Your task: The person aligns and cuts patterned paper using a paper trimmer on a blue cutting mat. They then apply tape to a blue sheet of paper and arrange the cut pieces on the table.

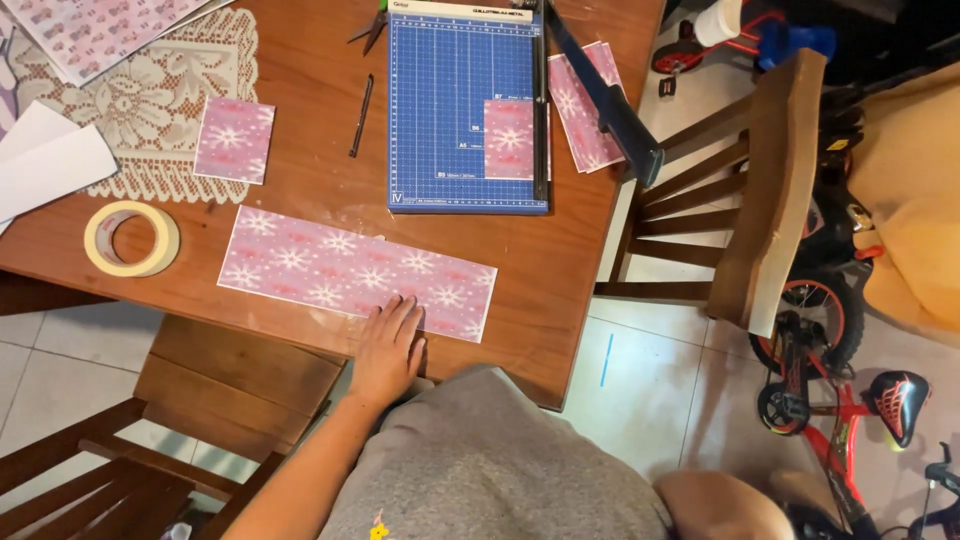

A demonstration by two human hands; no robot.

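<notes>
Progress, we judge: small pink pieces [233, 140] already cut; long pink strip [340, 270] uncut, left hand [388, 345] fingers flat on it, gripping nothing; right hand unseen.

Head view, single: worn camera, looking steeply down from above the wooden table's [300, 195] near edge, moderately close; table fills upper left, tiled floor [640, 400] right.

Bare wood lies open between the paper strip [357, 272] and paper cutter [467, 105]; tape roll [131, 238] blocks the left
</notes>
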